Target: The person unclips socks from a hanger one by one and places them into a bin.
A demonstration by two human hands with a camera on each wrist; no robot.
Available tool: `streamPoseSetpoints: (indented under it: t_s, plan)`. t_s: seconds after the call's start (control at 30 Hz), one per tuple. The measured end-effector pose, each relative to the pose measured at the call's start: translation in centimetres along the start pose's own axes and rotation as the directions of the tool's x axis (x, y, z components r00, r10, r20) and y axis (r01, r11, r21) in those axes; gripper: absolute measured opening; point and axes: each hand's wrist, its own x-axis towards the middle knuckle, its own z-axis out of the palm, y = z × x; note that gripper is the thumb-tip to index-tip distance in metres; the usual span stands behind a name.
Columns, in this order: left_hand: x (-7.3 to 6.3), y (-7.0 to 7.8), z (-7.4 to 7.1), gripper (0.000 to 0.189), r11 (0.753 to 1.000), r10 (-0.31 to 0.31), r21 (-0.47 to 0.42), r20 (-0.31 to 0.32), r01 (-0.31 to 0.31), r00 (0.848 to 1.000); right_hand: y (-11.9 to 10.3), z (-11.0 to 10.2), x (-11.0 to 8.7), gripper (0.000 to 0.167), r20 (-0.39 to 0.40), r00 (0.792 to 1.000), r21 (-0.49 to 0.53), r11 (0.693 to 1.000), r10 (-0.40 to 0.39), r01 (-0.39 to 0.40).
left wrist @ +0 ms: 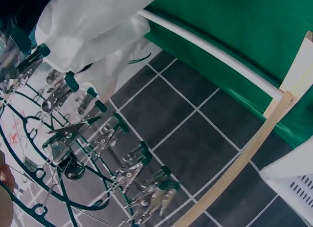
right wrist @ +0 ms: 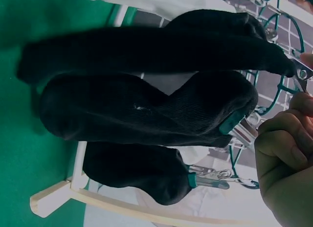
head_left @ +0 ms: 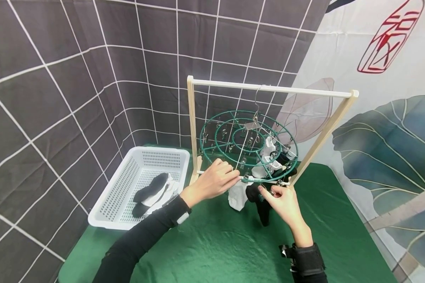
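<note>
A round green hanger [head_left: 255, 180] with metal clips hangs by its hook from a white bar. My left hand [head_left: 216, 181] grips its near rim at the left, fingers curled over. At the near right, my right hand [head_left: 283, 200] pinches a metal clip [right wrist: 301, 74] between thumb and fingers. From that clip a long black sock [right wrist: 146, 56] hangs by its end. Two more black socks, one ribbed [right wrist: 132, 107] and one shorter [right wrist: 137, 170], hang from clips beside it. White socks [left wrist: 93, 31] are clipped on too, partly overlapped by the black ones.
A white perforated basket [head_left: 109, 224] stands at the left with dark and white socks [head_left: 152, 188] inside. Wooden posts [head_left: 193, 118] hold up the white bar [head_left: 287, 89] over a green-covered table [head_left: 219, 243]. Several bare clips [left wrist: 129, 173] dangle from the hanger's left side.
</note>
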Motion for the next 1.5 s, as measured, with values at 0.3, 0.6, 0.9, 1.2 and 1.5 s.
streamPoseSetpoints:
  t_s: [0.3,0.6,0.9,1.2,1.5]
  plan:
    - [-0.8,0.6,0.5,0.016,0.975,-0.194,-0.139,-0.170,0.172,0.966,-1.0,1.2,0.1,0.060,0.073,0.997,0.005,1.000,0.020,-0.021]
    - [-1.8,4.8,1.8,0.064,0.568,-0.772,-0.486,-0.033,0.665,0.635,-1.7,2.3,0.0,0.058,0.119,0.993,-0.018,0.999,-0.027,0.029]
    - [-2.9,8.5,3.1,0.047,-0.242,-0.928,-0.810,0.354,0.535,0.116,-2.1,3.0,0.2,0.058,0.103,0.994,-0.015,0.999,-0.040,0.042]
    - [-3.6,8.8,3.5,0.045,-0.324,-0.735,-0.674,0.621,0.664,0.272,-2.4,3.6,0.3,0.057,0.132,0.991,-0.012,0.999,-0.035,0.037]
    - [-3.9,8.2,3.2,0.048,-0.273,-0.698,-0.661,0.637,0.699,0.329,-2.5,3.7,0.1,0.057,0.145,0.989,-0.002,1.000,-0.026,0.026]
